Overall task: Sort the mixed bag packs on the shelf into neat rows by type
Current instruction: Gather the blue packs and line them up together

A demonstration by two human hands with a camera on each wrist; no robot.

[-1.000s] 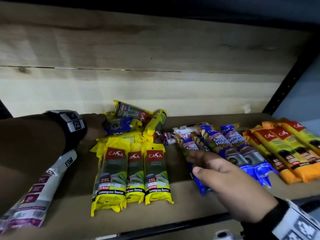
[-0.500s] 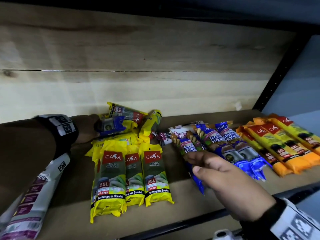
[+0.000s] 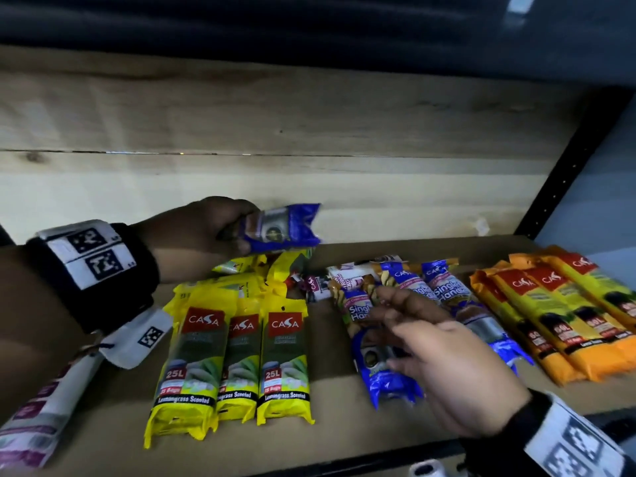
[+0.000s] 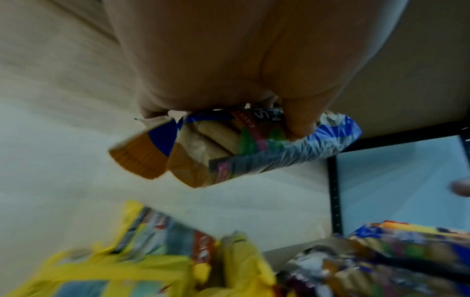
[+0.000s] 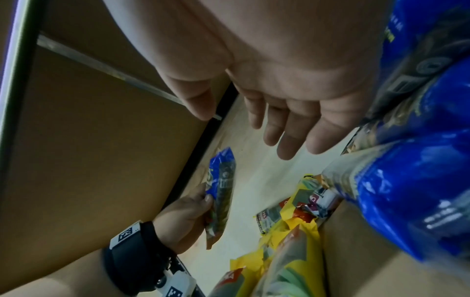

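My left hand grips a blue bag pack and holds it in the air above the loose yellow packs at the back of the shelf; the same blue bag pack shows under my left hand in the left wrist view. Three yellow packs lie in a row at the front left. My right hand hovers with straight fingers over the row of blue packs, holding nothing. The right hand is open in the right wrist view.
Orange-and-yellow packs lie in a row at the far right. A white and purple pack lies at the left front edge. A small white pack sits behind the blue row. A black upright post bounds the shelf on the right.
My left hand has lifted the blue pack off the yellow heap and carried it up and rightward. The right hand has stayed over the blue row, shifting slightly right.
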